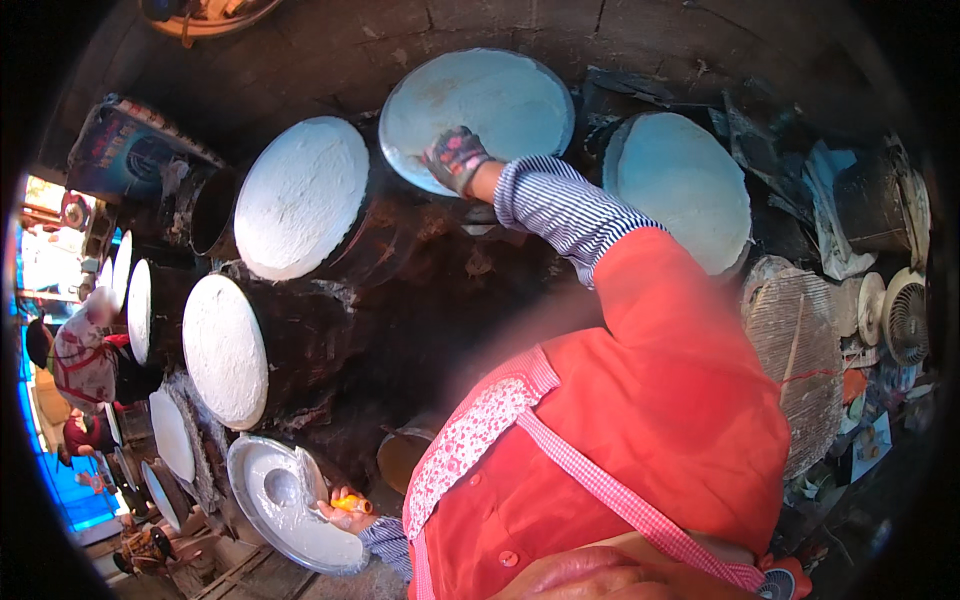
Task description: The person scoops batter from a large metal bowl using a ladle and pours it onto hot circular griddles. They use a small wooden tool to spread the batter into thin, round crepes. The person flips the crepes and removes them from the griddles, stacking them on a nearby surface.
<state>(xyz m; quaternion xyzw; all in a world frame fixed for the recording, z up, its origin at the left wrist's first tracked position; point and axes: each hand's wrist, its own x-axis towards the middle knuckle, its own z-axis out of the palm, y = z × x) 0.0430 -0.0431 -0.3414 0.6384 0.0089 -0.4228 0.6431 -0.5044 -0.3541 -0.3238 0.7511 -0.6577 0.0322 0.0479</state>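
My right hand (pixel 456 160), in a dark glove with pink marks, has its fingers curled at the near edge of a round griddle (pixel 487 97). A thin white batter layer covers that griddle; whether the fingers pinch its edge I cannot tell. Lower left, my bare left hand (pixel 341 510) grips the orange handle of a scraper (pixel 352 504). Its blade is coated white and rests over a broad round metal basin (pixel 238 495) holding wet white batter (pixel 330 541). A round hollow or small bowl (pixel 282 487) shows in the batter.
More batter-covered griddles (pixel 304 199), (pixel 225 351), (pixel 679 191) curve around me on dark drum stoves. A bucket (pixel 401 456) stands by my waist. At right are a ridged pale stack (pixel 799 367) and a fan (pixel 906 316). Co-workers (pixel 86 349) work at far left.
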